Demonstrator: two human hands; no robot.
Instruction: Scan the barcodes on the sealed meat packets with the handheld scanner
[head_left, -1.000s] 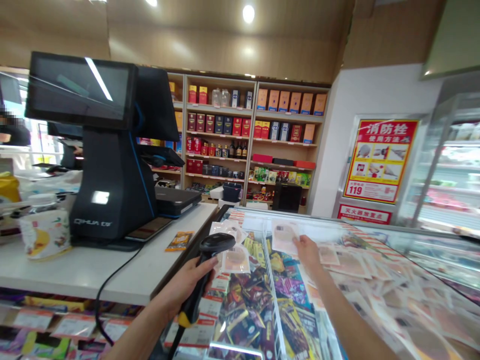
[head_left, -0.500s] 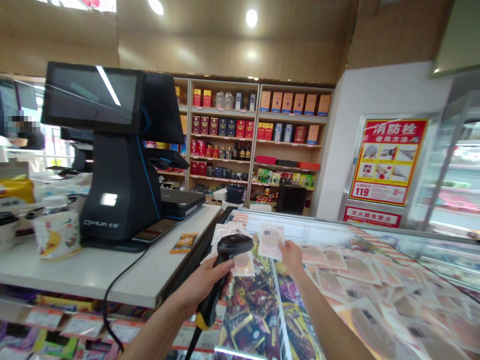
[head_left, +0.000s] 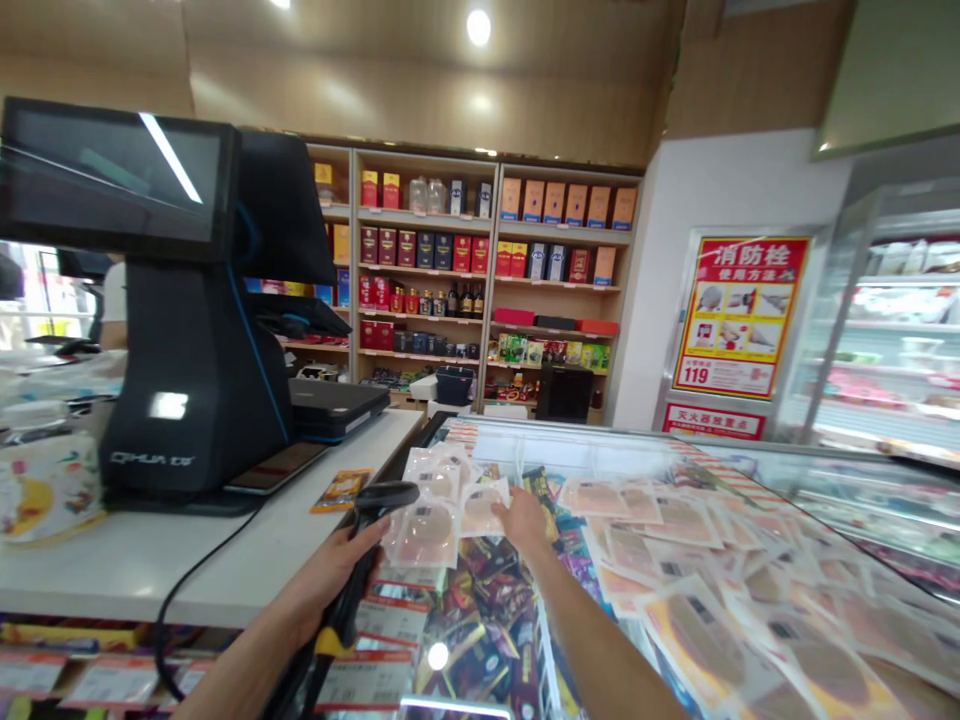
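Observation:
My left hand [head_left: 339,565] is wrapped round the grip of a black and yellow barcode scanner [head_left: 360,545], its head tilted up beside the freezer's left edge. With its fingers pinched, my right hand [head_left: 525,515] holds a flat clear packet [head_left: 484,507] by its right edge. That packet is over the freezer's glass top, close to several similar packets [head_left: 424,530] lying just right of the scanner. More flat packets with pale round contents [head_left: 697,560] are spread across the glass on the right. Colourful wrapped ice creams [head_left: 480,600] show below the glass.
A black checkout terminal [head_left: 191,330] stands on the white counter [head_left: 225,565] at left, with a phone [head_left: 277,467] and a small orange packet [head_left: 341,490] near it. Shelves [head_left: 487,290] of boxes and bottles line the back. A red and yellow sign [head_left: 742,315] hangs on the right wall.
My right hand has brought its packet left, next to the pile by the scanner. The scanner has swung left and down, away from the packets. The view has turned slightly right.

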